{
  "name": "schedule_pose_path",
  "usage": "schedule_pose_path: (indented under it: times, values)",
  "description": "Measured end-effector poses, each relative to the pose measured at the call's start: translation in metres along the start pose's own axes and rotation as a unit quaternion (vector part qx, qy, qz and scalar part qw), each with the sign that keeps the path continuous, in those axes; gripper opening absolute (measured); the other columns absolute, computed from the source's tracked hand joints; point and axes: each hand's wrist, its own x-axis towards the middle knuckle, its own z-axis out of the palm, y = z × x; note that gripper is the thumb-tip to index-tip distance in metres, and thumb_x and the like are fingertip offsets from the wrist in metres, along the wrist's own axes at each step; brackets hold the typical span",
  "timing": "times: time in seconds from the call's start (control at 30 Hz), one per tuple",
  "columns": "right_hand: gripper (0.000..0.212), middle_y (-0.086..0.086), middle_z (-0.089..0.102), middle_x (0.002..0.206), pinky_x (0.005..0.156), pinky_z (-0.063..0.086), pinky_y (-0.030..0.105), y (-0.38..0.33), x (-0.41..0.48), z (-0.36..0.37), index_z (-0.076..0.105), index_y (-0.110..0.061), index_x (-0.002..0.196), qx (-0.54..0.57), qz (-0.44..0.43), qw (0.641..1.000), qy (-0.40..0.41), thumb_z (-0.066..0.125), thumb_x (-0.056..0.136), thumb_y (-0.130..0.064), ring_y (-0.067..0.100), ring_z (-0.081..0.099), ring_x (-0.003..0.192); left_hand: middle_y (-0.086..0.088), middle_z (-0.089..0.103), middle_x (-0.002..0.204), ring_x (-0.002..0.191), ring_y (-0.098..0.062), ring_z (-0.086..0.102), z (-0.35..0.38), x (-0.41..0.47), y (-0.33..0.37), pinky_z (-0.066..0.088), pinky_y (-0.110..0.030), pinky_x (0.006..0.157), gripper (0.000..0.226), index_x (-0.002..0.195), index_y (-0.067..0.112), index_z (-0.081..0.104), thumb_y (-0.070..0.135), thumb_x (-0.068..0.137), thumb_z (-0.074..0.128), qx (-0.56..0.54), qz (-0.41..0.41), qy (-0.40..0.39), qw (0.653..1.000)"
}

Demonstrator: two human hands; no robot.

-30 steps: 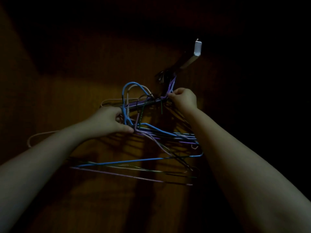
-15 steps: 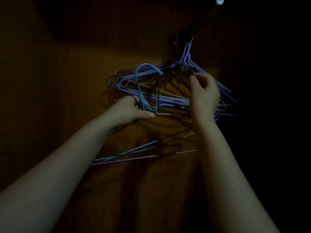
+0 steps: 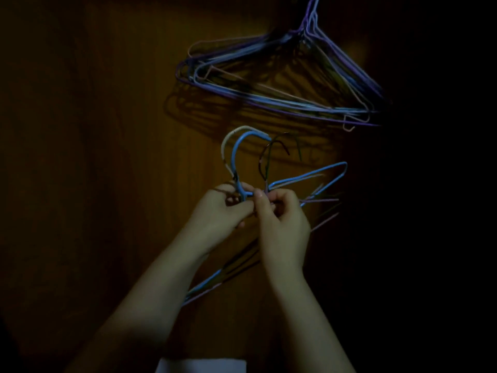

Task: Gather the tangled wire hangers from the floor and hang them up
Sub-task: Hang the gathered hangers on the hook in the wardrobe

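The loose bundle of hangers [image 3: 309,174] now sits straight below the hung bunch [image 3: 282,101], well apart from it. That's the change: half a second ago the right hand was up at the hung bunch, and now it has dropped away and joined the left at the necks of the loose ones. The left hand [image 3: 215,214] has its fingers curled round the base of the blue hook [image 3: 235,153], with a cream hook [image 3: 224,148] right alongside. The right hand [image 3: 283,224] is touching it, fingers pinching the dark-hooked necks [image 3: 265,157] beside the blue. The hung bunch hangs on its own, untouched, its peg out of view above. So one batch looks delivered, and the hands are sorting the remainder. My read is they're squaring up the hooks before the next lift. Behind everything is the wooden panel [image 3: 107,157], and far below the hung bunch a pale patch [image 3: 201,366] shows at the frame's edge.
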Motion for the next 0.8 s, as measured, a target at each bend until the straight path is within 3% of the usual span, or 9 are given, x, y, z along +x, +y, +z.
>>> schedule_pose_path:
  times: [0.17,0.33,0.43,0.5,0.57,0.63,0.7,0.77,0.8]
  values:
    - [0.019,-0.014,0.051,0.056,0.060,0.039,0.024,0.008,-0.010,-0.004,0.055,-0.022,0.077,-0.003,-0.012,1.000,0.007,0.066,0.084,-0.034,-0.001,0.049,0.055,0.013,0.058,0.048,0.043,0.004,0.051,-0.002,-0.014,-0.004,0.038,-0.011,0.043,0.023,0.079,0.025,0.060,0.003,0.087,0.059,-0.003,-0.012,0.005,1.000]
    - [0.020,-0.015,0.051,0.054,0.056,0.035,0.012,0.010,-0.011,-0.009,0.052,-0.025,0.073,-0.006,-0.027,1.000,0.007,0.069,0.083,-0.027,-0.007,0.052,0.056,0.003,0.059,0.067,0.048,0.006,0.055,-0.001,-0.020,-0.004,0.042,-0.007,0.047,0.018,0.087,0.017,0.060,-0.001,0.084,0.063,-0.039,-0.025,0.024,0.999]
    - [0.017,-0.014,0.051,0.058,0.060,0.036,0.022,0.016,-0.003,-0.019,0.052,-0.022,0.080,-0.025,-0.031,0.999,-0.003,0.068,0.084,-0.021,0.000,0.050,0.057,0.000,0.061,0.085,0.069,0.000,0.058,-0.008,-0.016,-0.007,0.040,-0.004,0.056,0.022,0.102,0.010,0.060,0.001,0.083,0.064,0.054,0.010,0.068,0.996]
    - [0.017,-0.013,0.052,0.064,0.063,0.035,0.025,0.022,0.007,-0.031,0.051,-0.018,0.090,-0.059,-0.026,0.997,-0.035,0.067,0.084,-0.017,0.010,0.053,0.068,-0.002,0.060,0.092,0.084,-0.011,0.056,-0.017,-0.011,-0.007,0.038,-0.014,0.064,0.025,0.108,0.007,0.061,0.009,0.083,0.066,0.166,0.030,0.108,0.980]
    - [0.024,-0.010,0.053,0.070,0.067,0.036,0.024,0.028,0.019,-0.045,0.051,-0.012,0.104,-0.096,-0.024,0.993,-0.064,0.066,0.085,-0.014,0.017,0.057,0.078,-0.002,0.059,0.090,0.086,-0.013,0.053,-0.028,-0.008,-0.003,0.033,-0.016,0.064,0.025,0.106,0.007,0.062,0.014,0.082,0.068,0.242,0.041,0.122,0.962]
    - [0.031,-0.006,0.059,0.079,0.075,0.043,0.029,0.031,0.030,-0.059,0.050,-0.009,0.113,-0.116,-0.026,0.991,-0.065,0.064,0.086,-0.012,0.021,0.061,0.088,0.002,0.058,0.080,0.079,-0.012,0.051,-0.040,-0.006,0.003,0.033,-0.011,0.056,0.023,0.101,0.007,0.065,0.013,0.080,0.070,0.283,0.056,0.107,0.951]
    - [0.026,-0.006,0.062,0.084,0.081,0.048,0.036,0.031,0.037,-0.074,0.051,-0.013,0.111,-0.119,-0.032,0.991,-0.059,0.063,0.088,-0.013,0.022,0.063,0.092,0.004,0.060,0.078,0.075,-0.011,0.053,-0.053,-0.005,0.008,0.036,-0.007,0.066,0.020,0.096,0.008,0.067,0.011,0.077,0.073,0.312,0.080,0.075,0.944]
    - [0.014,-0.006,0.064,0.084,0.081,0.051,0.037,0.030,0.043,-0.088,0.057,-0.018,0.102,-0.116,-0.035,0.991,-0.059,0.061,0.089,-0.015,0.020,0.064,0.089,0.000,0.065,0.085,0.084,-0.014,0.059,-0.066,-0.003,0.013,0.042,-0.024,0.080,0.018,0.084,0.019,0.066,0.009,0.073,0.076,0.313,0.098,0.023,0.944]
    - [0.008,-0.005,0.065,0.084,0.080,0.052,0.036,0.030,0.048,-0.094,0.059,-0.020,0.096,-0.110,-0.034,0.992,-0.057,0.060,0.090,-0.015,0.018,0.065,0.086,0.003,0.065,0.084,0.082,-0.012,0.059,-0.071,0.000,0.016,0.043,-0.027,0.079,0.023,0.078,0.026,0.063,0.009,0.072,0.077,0.316,0.100,-0.003,0.943]
